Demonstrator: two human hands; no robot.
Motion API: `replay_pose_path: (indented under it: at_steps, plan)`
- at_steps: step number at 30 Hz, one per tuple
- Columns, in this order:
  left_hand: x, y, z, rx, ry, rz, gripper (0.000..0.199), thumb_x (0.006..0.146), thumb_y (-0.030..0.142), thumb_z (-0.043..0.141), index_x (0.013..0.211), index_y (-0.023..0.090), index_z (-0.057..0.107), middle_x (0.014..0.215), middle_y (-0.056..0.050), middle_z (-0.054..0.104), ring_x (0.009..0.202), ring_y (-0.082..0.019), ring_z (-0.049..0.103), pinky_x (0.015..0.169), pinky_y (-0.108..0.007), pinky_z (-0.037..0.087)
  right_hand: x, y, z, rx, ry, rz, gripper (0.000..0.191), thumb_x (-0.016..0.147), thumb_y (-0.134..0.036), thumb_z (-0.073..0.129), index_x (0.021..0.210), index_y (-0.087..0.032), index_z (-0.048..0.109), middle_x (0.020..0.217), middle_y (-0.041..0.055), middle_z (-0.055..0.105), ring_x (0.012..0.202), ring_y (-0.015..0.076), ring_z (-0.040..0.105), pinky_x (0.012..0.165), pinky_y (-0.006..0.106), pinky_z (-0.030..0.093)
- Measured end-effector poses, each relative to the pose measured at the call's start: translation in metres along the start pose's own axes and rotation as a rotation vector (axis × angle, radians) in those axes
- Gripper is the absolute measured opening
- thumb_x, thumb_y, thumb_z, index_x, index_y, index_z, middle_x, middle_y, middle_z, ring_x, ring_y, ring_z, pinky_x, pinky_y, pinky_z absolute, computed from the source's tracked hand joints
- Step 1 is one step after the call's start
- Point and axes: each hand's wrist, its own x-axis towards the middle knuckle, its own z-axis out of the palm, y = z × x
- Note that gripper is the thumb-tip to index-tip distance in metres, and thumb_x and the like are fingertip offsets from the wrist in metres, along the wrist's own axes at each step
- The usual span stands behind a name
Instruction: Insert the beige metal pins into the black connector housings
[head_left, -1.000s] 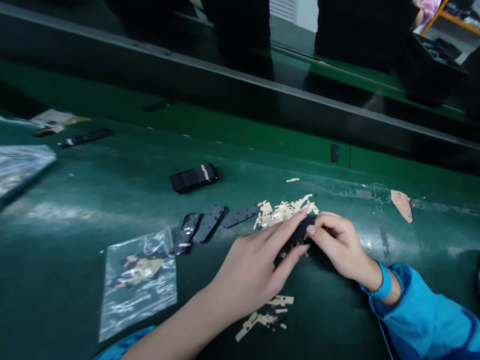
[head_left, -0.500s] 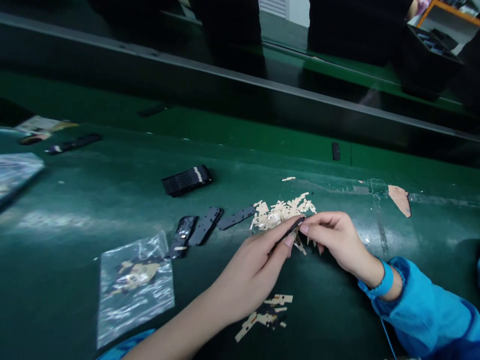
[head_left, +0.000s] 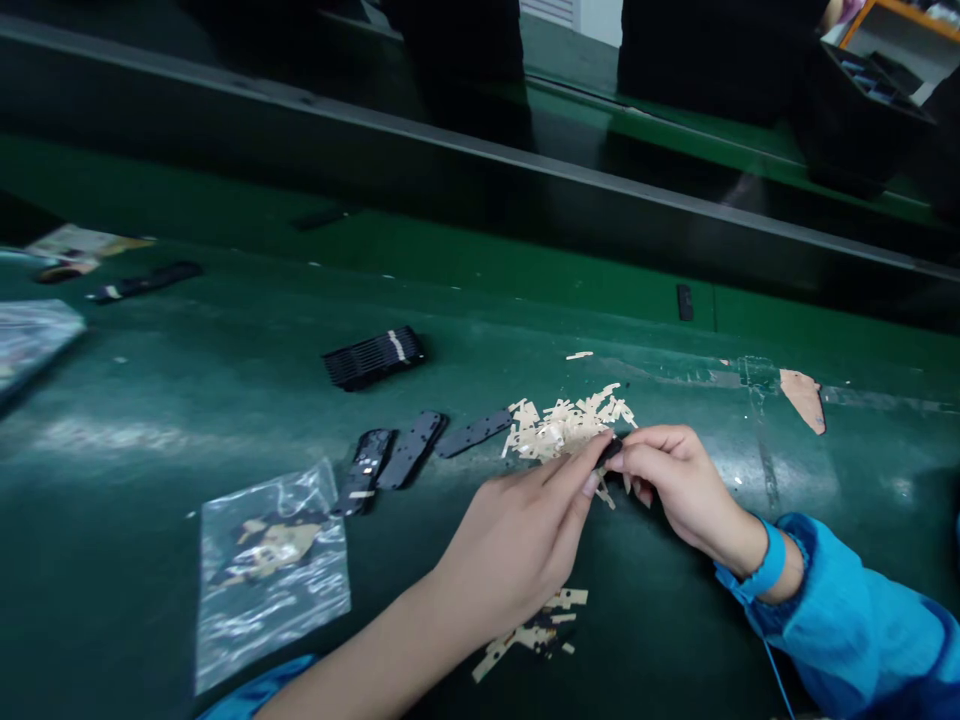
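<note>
My left hand (head_left: 517,520) is closed around a thin black plastic plate (head_left: 609,453), mostly hidden by the fingers, so only its far end shows. At that end my right hand (head_left: 667,470) pinches with thumb and forefinger; whether a small piece is also between them, I cannot tell. Just behind and below the fingertips lies a loose pile of cream-coloured flat cut pieces (head_left: 562,425). Left of the pile, several black plates with small holes (head_left: 412,450) rest on the green work surface (head_left: 645,620). More cream and dark scraps (head_left: 529,638) lie beneath my left wrist.
A clear zip bag (head_left: 274,570) with cream pieces lies at left front. Behind it is a banded stack of black plates (head_left: 373,357). A brown scrap (head_left: 802,400) is at right, a small black part (head_left: 685,302) farther back. A dark raised rail (head_left: 480,180) crosses the back.
My left hand has turned and slid slightly forward over the black plate, covering more of it. My right hand stays pinched at the plate's end, almost unmoved.
</note>
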Motion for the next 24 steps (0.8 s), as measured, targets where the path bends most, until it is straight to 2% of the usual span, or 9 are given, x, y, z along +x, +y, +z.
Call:
replay_pose_path:
  at_steps: [3, 5, 8, 11, 13, 17, 20, 22, 24]
  plan:
    - [0.002, 0.006, -0.002, -0.189, 0.005, -0.123, 0.049, 0.110, 0.028, 0.038, 0.155, 0.018, 0.054, 0.095, -0.007, 0.082, 0.073, -0.021, 0.076, 0.065, -0.032, 0.060, 0.002, 0.000, -0.001, 0.015, -0.012, 0.037, 0.026, 0.073, -0.035, 0.082, 0.057, -0.018, 0.070, 0.049, -0.0043, 0.053, 0.045, 0.0084, 0.040, 0.042, 0.022, 0.030]
    - [0.003, 0.008, -0.004, -0.316, 0.051, -0.210, 0.046, 0.110, 0.032, 0.041, 0.149, 0.018, 0.060, 0.071, 0.000, 0.072, 0.060, -0.017, 0.069, 0.059, -0.028, 0.056, 0.004, -0.002, -0.004, 0.025, -0.012, 0.039, 0.021, 0.072, -0.034, 0.082, 0.063, -0.018, 0.073, 0.051, -0.0041, 0.055, 0.044, 0.0083, 0.043, 0.041, 0.021, 0.034]
    - [0.005, 0.005, -0.007, -0.422, 0.105, -0.280, 0.042, 0.109, 0.034, 0.044, 0.139, 0.016, 0.069, 0.062, 0.003, 0.064, 0.060, -0.016, 0.067, 0.062, -0.027, 0.056, 0.009, -0.006, -0.010, 0.010, 0.018, 0.017, 0.023, 0.071, -0.038, 0.085, 0.067, -0.019, 0.074, 0.052, -0.0044, 0.057, 0.044, 0.0083, 0.045, 0.038, 0.018, 0.037]
    - [0.003, -0.003, -0.004, -0.327, 0.126, -0.170, 0.038, 0.108, 0.029, 0.046, 0.133, 0.019, 0.073, 0.078, -0.003, 0.073, 0.069, -0.018, 0.070, 0.070, -0.029, 0.057, 0.012, -0.007, -0.014, -0.061, -0.054, 0.062, 0.039, 0.079, -0.054, 0.081, 0.069, -0.017, 0.074, 0.060, -0.0001, 0.064, 0.047, 0.0090, 0.051, 0.036, 0.017, 0.038]
    - [0.002, -0.007, 0.000, -0.211, 0.130, -0.081, 0.039, 0.107, 0.028, 0.045, 0.136, 0.022, 0.071, 0.105, -0.008, 0.079, 0.088, -0.023, 0.075, 0.080, -0.034, 0.058, 0.012, -0.006, -0.015, -0.108, -0.133, 0.106, 0.046, 0.081, -0.060, 0.080, 0.068, -0.016, 0.073, 0.061, 0.0006, 0.065, 0.047, 0.0081, 0.051, 0.036, 0.016, 0.038]
    - [0.003, -0.008, 0.003, -0.102, 0.092, -0.091, 0.053, 0.108, 0.036, 0.047, 0.159, 0.025, 0.046, 0.140, -0.012, 0.070, 0.118, -0.033, 0.071, 0.092, -0.041, 0.059, 0.023, -0.018, -0.020, -0.213, -0.160, 0.054, 0.045, 0.077, -0.056, 0.085, 0.063, -0.017, 0.067, 0.058, -0.0031, 0.060, 0.044, 0.0056, 0.046, 0.038, 0.016, 0.035]
    - [0.007, -0.005, -0.006, -0.040, 0.144, -0.142, 0.064, 0.105, 0.038, 0.053, 0.164, 0.024, 0.036, 0.138, -0.014, 0.068, 0.124, -0.036, 0.066, 0.091, -0.045, 0.060, 0.049, -0.046, -0.035, -0.348, -0.032, -0.063, 0.046, 0.078, -0.058, 0.084, 0.065, -0.018, 0.067, 0.059, -0.0026, 0.060, 0.045, 0.0068, 0.046, 0.038, 0.018, 0.033]
    - [0.010, -0.005, -0.014, -0.006, 0.220, -0.169, 0.062, 0.104, 0.036, 0.052, 0.163, 0.021, 0.037, 0.134, -0.014, 0.067, 0.124, -0.036, 0.064, 0.093, -0.047, 0.058, 0.071, -0.068, -0.050, -0.423, 0.167, -0.107, 0.047, 0.078, -0.061, 0.083, 0.067, -0.018, 0.067, 0.061, -0.0014, 0.059, 0.047, 0.0088, 0.046, 0.038, 0.020, 0.032]
    - [0.012, -0.007, -0.021, 0.004, 0.283, -0.186, 0.057, 0.105, 0.035, 0.051, 0.159, 0.018, 0.044, 0.131, -0.014, 0.068, 0.120, -0.034, 0.065, 0.094, -0.048, 0.057, 0.087, -0.084, -0.064, -0.482, 0.252, -0.102, 0.045, 0.080, -0.059, 0.082, 0.074, -0.016, 0.070, 0.069, 0.0020, 0.064, 0.050, 0.0098, 0.047, 0.040, 0.022, 0.030]
